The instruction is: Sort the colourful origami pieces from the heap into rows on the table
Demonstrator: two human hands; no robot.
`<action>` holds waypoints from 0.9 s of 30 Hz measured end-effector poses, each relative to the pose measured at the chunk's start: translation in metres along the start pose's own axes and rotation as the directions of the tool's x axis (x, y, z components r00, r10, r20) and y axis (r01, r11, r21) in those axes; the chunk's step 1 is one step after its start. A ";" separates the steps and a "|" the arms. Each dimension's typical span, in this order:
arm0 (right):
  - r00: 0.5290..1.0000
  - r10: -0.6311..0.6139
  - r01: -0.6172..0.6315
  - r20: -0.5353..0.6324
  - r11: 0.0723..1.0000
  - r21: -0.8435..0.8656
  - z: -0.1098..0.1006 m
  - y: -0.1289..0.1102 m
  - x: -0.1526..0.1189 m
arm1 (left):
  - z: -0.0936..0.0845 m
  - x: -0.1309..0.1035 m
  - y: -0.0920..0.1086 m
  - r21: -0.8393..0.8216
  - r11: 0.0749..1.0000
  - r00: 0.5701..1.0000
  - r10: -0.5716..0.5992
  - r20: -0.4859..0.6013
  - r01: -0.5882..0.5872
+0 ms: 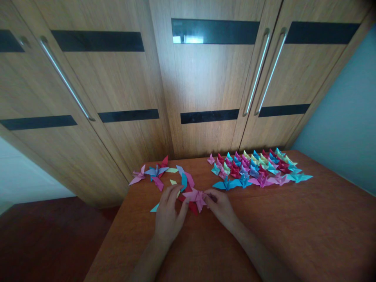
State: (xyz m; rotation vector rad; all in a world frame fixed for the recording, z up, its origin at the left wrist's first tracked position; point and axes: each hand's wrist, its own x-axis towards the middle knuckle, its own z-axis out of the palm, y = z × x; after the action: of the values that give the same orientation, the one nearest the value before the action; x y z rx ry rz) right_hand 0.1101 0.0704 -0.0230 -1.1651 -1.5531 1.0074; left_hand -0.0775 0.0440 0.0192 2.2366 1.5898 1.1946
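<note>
A pink folded paper crane (196,196) is between my two hands, just above the table. My right hand (221,204) pinches its right side between thumb and fingers. At its left wing is my left hand (169,215), thumb against the paper and fingers curled over; the exact contact is partly hidden. Beneath and behind the crane lie loose folded pieces, among them a red one (193,207), a blue one (183,182) and a magenta one (190,179). A light-blue tip (154,208) sticks out left of my left hand.
Rows of many coloured paper cranes (254,166) stand at the back right of the wooden table (264,231). More cranes lie at the back left, including a pink one (138,175) and a lavender one (156,171). Wooden cupboard doors (205,78) rise right behind the table.
</note>
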 end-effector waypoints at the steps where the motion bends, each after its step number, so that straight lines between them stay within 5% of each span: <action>1: 1.000 -0.017 0.017 0.011 1.000 -0.018 0.000 -0.002 -0.001 | 0.001 0.001 -0.001 -0.017 1.000 1.000 -0.026 -0.005 0.026; 10: 0.991 -0.084 0.095 0.107 0.991 -0.096 -0.002 -0.014 -0.005 | 0.006 0.002 -0.005 -0.276 0.947 0.959 -0.086 0.272 0.163; 16: 0.987 -0.103 0.119 0.126 0.984 -0.131 -0.002 -0.015 -0.005 | 0.005 0.003 -0.004 -0.307 0.919 0.905 -0.106 0.412 0.247; 23: 0.985 -0.098 0.111 0.144 0.990 -0.089 -0.001 -0.018 -0.007 | 0.003 0.001 0.001 -0.310 0.920 0.887 -0.077 0.455 0.239; 27: 0.978 0.005 -0.027 0.209 0.994 0.105 -0.004 -0.020 -0.007 | 0.002 0.002 0.003 -0.421 0.847 0.865 -0.087 0.493 0.325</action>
State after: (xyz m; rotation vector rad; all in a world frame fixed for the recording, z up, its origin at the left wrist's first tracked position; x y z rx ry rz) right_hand 0.1106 0.0593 -0.0047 -1.0247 -1.6315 1.2413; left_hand -0.0739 0.0454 0.0207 1.7759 1.1433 0.8050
